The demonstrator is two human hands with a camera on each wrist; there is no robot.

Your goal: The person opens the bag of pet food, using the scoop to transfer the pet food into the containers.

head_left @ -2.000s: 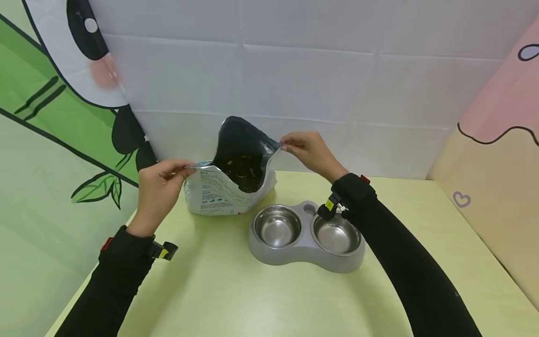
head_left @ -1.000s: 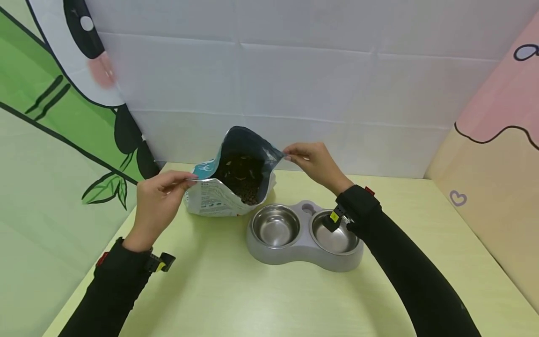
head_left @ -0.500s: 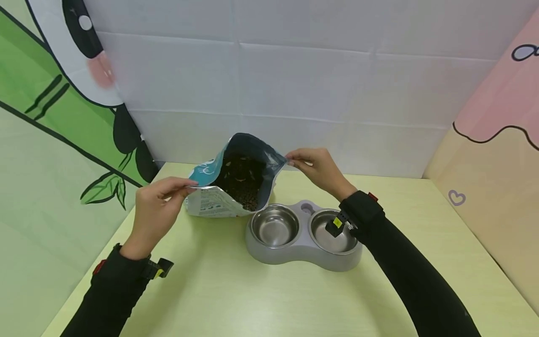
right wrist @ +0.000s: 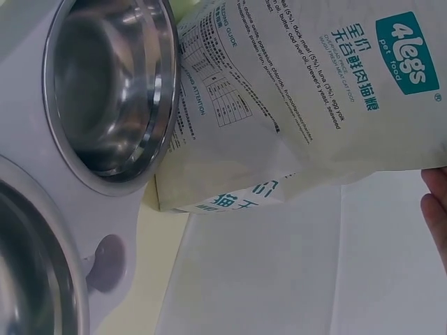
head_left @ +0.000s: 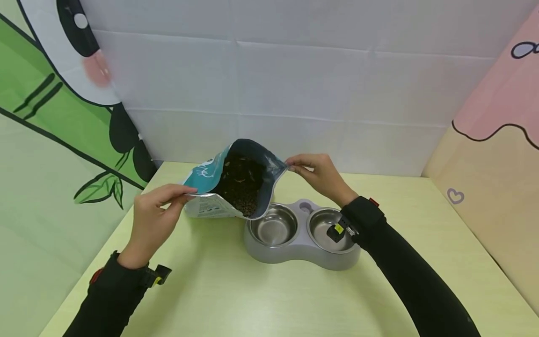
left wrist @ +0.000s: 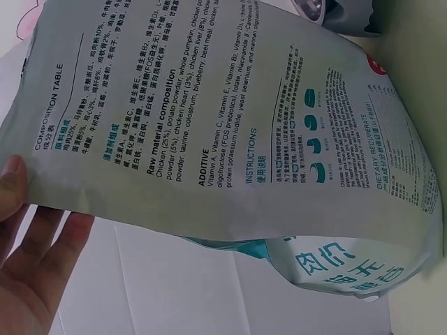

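My left hand (head_left: pixel 157 216) pinches the left corner of a pet food bag's mouth, and my right hand (head_left: pixel 322 175) pinches the right corner. Between them the pet food bag (head_left: pixel 214 206) gapes wide, tilted toward me, with brown kibble (head_left: pixel 244 194) visible inside its dark lining. Its front lip overlaps the rim of the left steel bowl (head_left: pixel 273 229) in the head view. That bowl and the right steel bowl (head_left: pixel 324 234) sit in a grey double feeder (head_left: pixel 299 252); neither shows any food. In the left wrist view, printed text covers the bag's side (left wrist: pixel 209 139).
The feeder stands on a pale yellow table (head_left: pixel 236 299). A white cloth wall (head_left: pixel 294 84) closes off the back. Printed panels rise on both sides, green (head_left: pixel 63 126) at the left and pink (head_left: pixel 497 93) at the right.
Both hands have come lower and toward me, tipping the bag's mouth forward. More kibble shows inside, and the front lip now overlaps the left bowl. The feeder stays in place.
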